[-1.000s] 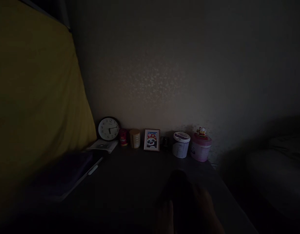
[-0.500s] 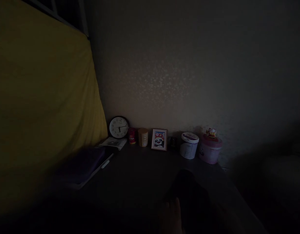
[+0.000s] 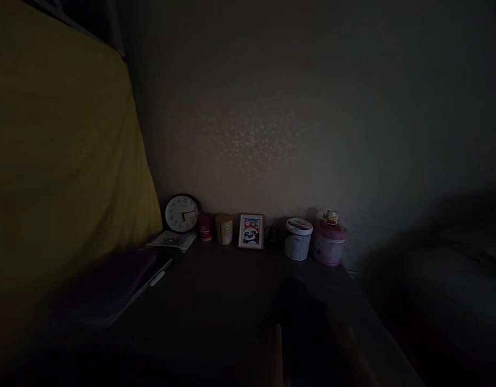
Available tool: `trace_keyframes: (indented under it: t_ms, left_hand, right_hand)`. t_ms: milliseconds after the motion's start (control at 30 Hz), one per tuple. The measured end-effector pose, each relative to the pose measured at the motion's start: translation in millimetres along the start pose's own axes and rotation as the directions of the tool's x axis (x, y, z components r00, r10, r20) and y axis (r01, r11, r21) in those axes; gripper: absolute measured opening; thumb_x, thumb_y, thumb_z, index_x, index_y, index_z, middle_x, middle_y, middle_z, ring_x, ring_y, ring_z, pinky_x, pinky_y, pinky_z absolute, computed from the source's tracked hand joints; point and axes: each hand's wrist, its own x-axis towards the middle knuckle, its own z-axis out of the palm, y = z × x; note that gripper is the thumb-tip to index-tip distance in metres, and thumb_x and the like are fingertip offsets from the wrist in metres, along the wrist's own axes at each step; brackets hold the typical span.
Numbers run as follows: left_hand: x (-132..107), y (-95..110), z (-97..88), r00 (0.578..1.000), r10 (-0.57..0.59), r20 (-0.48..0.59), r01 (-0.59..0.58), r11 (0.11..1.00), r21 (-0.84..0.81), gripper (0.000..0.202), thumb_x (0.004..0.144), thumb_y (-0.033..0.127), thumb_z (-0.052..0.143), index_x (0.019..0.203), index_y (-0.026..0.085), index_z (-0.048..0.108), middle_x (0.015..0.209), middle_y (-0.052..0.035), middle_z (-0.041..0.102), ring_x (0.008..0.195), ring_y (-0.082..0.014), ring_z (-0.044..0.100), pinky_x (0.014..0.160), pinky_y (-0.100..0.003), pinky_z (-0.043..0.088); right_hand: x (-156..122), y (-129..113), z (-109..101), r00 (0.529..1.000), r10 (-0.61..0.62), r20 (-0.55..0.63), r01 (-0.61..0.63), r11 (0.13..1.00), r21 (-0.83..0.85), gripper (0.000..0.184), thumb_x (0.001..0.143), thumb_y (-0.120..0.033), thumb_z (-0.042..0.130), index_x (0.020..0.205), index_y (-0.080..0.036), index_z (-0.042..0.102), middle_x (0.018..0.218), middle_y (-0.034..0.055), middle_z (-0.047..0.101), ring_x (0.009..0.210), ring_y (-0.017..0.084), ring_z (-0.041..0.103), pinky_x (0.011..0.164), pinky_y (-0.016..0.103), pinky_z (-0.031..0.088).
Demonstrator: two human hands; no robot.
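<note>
A black, soft-looking thing [image 3: 298, 314] is at the front of the dark desk, its outline barely showing in the dim light. My left hand [image 3: 275, 355] is at its left edge, with a finger or thumb pointing up along it and the other fingers lost in shadow. On its right side is my right hand [image 3: 352, 346], dim and blurred, its fingers not clear. The two hands flank the black thing, and both appear to touch it. Its exact kind is too dark to make out.
Along the wall stand a round clock [image 3: 182, 213], red can [image 3: 206, 228], tan canister [image 3: 224, 229], framed panda picture [image 3: 251, 231], white tub [image 3: 298, 239] and pink tub [image 3: 330, 244] with a cat figurine [image 3: 330, 217]. A purple folder [image 3: 110, 282] lies left, beside a yellow curtain [image 3: 66, 161].
The view has turned slightly right, so the desk items sit further left. My right hand shows a little more beside the black thing; my left hand stays at its left edge.
</note>
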Motion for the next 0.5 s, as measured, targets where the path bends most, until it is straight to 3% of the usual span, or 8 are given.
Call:
trace_keyframes:
  t_ms: [133, 233, 333, 500]
  left_hand:
    - [-0.6, 4.4, -10.9, 0.999, -0.038, -0.006, 0.038, 0.999, 0.006, 0.081, 0.067, 0.004, 0.043, 0.138, 0.02, 0.007, 0.146, -0.0048, 0.017, 0.133, -0.0231, 0.019, 0.107, -0.037, 0.022]
    - [-1.9, 6.3, -21.8, 1.0, -0.018, 0.02, 0.017, 0.998, 0.06, 0.078, 0.071, 0.009, 0.044, 0.138, 0.019, 0.006, 0.146, -0.0049, 0.017, 0.133, -0.0212, 0.019, 0.107, -0.034, 0.023]
    - [-3.3, 8.7, -26.5, 1.0, -0.006, 0.019, 0.004, 0.993, 0.114, 0.075, 0.073, 0.009, 0.043, 0.138, 0.015, 0.007, 0.146, -0.0069, 0.016, 0.133, -0.0211, 0.018, 0.108, -0.032, 0.021]
    - [-3.8, 10.4, -18.4, 1.0, -0.004, 0.031, -0.001, 0.988, 0.157, 0.072, 0.075, 0.006, 0.038, 0.138, 0.012, 0.004, 0.147, -0.0086, 0.01, 0.134, -0.0198, 0.015, 0.108, -0.032, 0.02]
  right_hand:
    - [-44.4, 30.5, -0.4, 0.999, 0.033, -0.002, -0.033, 0.999, 0.004, 0.029, 0.082, -0.04, 0.047, 0.086, -0.021, 0.068, 0.092, 0.0065, 0.065, 0.094, 0.024, 0.059, 0.074, 0.033, 0.049]
    - [-67.6, 39.7, -1.7, 0.999, 0.02, 0.031, -0.022, 0.999, 0.047, 0.033, 0.073, -0.043, 0.051, 0.083, -0.017, 0.069, 0.089, 0.0085, 0.068, 0.093, 0.027, 0.06, 0.077, 0.034, 0.049]
    - [-79.2, 35.4, -8.6, 0.995, -0.045, 0.084, 0.035, 0.992, 0.121, 0.039, 0.072, -0.047, 0.048, 0.083, -0.016, 0.07, 0.089, 0.0096, 0.068, 0.089, 0.026, 0.062, 0.078, 0.034, 0.048]
    - [-83.9, 15.0, -21.8, 0.988, -0.111, 0.105, 0.093, 0.981, 0.168, 0.04, 0.072, -0.048, 0.048, 0.082, -0.016, 0.07, 0.09, 0.0097, 0.069, 0.086, 0.025, 0.062, 0.078, 0.033, 0.047]
